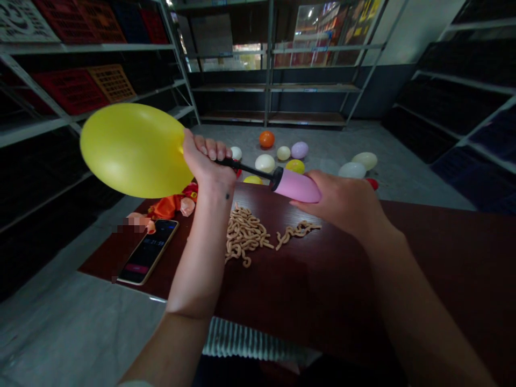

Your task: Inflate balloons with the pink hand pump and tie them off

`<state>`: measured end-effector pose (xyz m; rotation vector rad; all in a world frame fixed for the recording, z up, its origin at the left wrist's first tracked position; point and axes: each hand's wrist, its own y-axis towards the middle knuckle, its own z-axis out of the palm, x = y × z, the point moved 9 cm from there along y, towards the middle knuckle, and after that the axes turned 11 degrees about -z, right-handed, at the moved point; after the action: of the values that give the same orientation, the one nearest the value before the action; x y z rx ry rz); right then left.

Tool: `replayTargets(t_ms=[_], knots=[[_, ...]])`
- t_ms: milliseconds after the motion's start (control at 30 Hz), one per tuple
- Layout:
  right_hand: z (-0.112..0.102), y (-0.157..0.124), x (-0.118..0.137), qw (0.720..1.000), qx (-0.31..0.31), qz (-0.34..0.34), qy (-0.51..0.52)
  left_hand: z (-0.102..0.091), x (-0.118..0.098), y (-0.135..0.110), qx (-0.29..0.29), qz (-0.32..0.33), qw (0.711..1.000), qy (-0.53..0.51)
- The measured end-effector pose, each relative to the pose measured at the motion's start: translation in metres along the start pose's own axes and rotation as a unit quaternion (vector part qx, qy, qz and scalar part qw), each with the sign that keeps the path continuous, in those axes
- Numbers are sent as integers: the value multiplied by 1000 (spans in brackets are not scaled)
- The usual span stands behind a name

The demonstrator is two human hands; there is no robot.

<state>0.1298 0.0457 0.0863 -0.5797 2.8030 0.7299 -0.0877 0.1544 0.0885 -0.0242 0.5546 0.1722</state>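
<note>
A large inflated yellow balloon is at the left, its neck inside the grip of my left hand. The same hand is closed around the black end of a balloon pump. A black rod shows between that end and the pump's pink body. My right hand is wrapped round the pink body, its far end hidden in the palm. Below the hands, a pile of tan curly pieces lies on the dark red table, with a smaller bunch to its right.
A phone showing a timer lies at the table's left side, beside limp orange and red balloons. Several inflated balloons rest on the floor beyond, including an orange one. Metal shelves with crates line the room.
</note>
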Motion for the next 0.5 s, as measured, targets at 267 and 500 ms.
replayTargets(t_ms=[267, 500], knots=[[3, -2, -18, 1000, 0, 4, -22, -23, -40, 18, -6, 59, 998, -24], [4, -2, -17, 999, 1, 6, -38, -15, -41, 5, -16, 52, 997, -56]])
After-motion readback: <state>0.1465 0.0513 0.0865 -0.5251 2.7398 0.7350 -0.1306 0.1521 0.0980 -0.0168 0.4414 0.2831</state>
